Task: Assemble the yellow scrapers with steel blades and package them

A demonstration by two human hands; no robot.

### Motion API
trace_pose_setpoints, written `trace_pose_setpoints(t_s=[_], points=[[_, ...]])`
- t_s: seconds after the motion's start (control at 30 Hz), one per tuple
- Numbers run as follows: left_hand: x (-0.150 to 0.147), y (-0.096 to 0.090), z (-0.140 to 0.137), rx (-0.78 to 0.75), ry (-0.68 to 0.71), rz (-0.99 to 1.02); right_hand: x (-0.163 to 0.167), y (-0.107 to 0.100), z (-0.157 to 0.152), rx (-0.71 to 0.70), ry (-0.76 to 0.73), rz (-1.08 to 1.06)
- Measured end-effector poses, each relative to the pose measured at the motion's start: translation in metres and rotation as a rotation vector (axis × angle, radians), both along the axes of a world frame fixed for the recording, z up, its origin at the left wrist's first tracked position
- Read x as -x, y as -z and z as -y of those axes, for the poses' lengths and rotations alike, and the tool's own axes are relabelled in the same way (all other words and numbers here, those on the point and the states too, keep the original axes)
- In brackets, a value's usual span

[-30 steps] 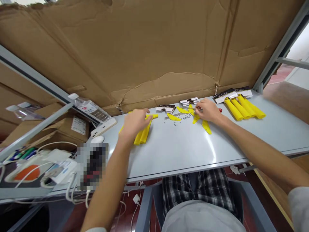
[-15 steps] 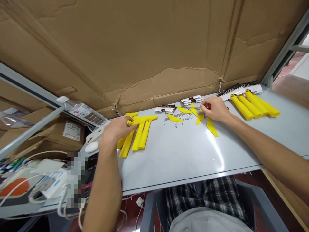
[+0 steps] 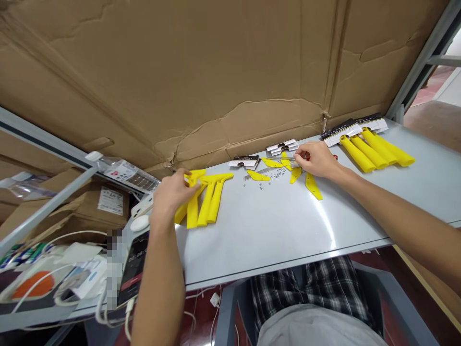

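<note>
While your left hand point(image 3: 173, 193) pinches the upper end of a yellow handle point(image 3: 192, 214) at the left of the table point(image 3: 273, 230), two slimmer yellow tubes point(image 3: 215, 203) lie just right of it. Over on the right, your right hand point(image 3: 317, 158) is closed around a red-ended tool point(image 3: 335, 157), its thin shaft pointing left across the yellow blades point(image 3: 313, 186)! Small metal bits point(image 3: 276, 175) scatter among them, folded cards point(image 3: 245, 161) sit behind, and more yellow handles point(image 3: 368, 157) line up far right. Left of you there's a phone point(image 3: 134, 269), and beyond it a tilted bottle point(image 3: 124, 172).
</note>
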State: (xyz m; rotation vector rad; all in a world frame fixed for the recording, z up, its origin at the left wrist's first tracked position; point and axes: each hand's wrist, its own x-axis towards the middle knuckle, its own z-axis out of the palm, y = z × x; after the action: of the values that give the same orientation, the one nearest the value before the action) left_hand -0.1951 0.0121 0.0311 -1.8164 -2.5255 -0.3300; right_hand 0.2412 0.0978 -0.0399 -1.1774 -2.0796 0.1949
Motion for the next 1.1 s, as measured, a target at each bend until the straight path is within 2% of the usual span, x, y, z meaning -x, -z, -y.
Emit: trace_pose_setpoints(t_s=[0.07,0.1,0.17,0.27,0.37,0.47,0.53,0.6,0.67,0.73,0.97,1.03,1.1], points=[[-0.016,-0.011,0.007,-0.165,0.009,0.110,0.001,-0.001,0.001,0.004,-0.007,-0.006],[-0.025,-0.015,0.011,-0.235,0.021,0.247,0.001,-0.002,0.001,0.006,-0.013,-0.008],[-0.049,-0.018,0.016,-0.276,0.091,0.615,0.003,-0.005,0.004,0.011,-0.028,-0.013],[-0.092,-0.006,0.023,-0.239,0.203,1.017,0.010,-0.011,0.015,0.025,-0.066,-0.036],[-0.136,0.020,0.031,-0.163,0.268,1.347,0.024,-0.017,0.034,0.151,-0.160,-0.134],[-0.166,0.042,0.040,-0.033,0.295,1.447,0.039,-0.017,0.051,0.414,-0.311,-0.301],[-0.175,0.050,0.045,0.039,0.310,1.449,0.046,-0.016,0.057,0.635,-0.378,-0.408],[-0.178,0.053,0.049,0.009,0.315,1.437,0.049,-0.015,0.059,0.818,-0.425,-0.520],[-0.179,0.054,0.050,-0.041,0.319,1.428,0.048,-0.015,0.058,0.898,-0.478,-0.604],[-0.179,0.056,0.049,-0.053,0.318,1.437,0.046,-0.013,0.056,0.898,-0.502,-0.613],[-0.181,0.065,0.040,-0.002,0.299,1.573,0.047,-0.003,0.054,0.827,-0.439,-0.355],[-0.180,0.064,0.037,-0.002,0.277,1.610,0.045,-0.005,0.052,0.718,-0.386,-0.319],[-0.178,0.062,0.033,-0.036,0.221,1.662,0.040,-0.010,0.049,0.473,-0.310,-0.247]])
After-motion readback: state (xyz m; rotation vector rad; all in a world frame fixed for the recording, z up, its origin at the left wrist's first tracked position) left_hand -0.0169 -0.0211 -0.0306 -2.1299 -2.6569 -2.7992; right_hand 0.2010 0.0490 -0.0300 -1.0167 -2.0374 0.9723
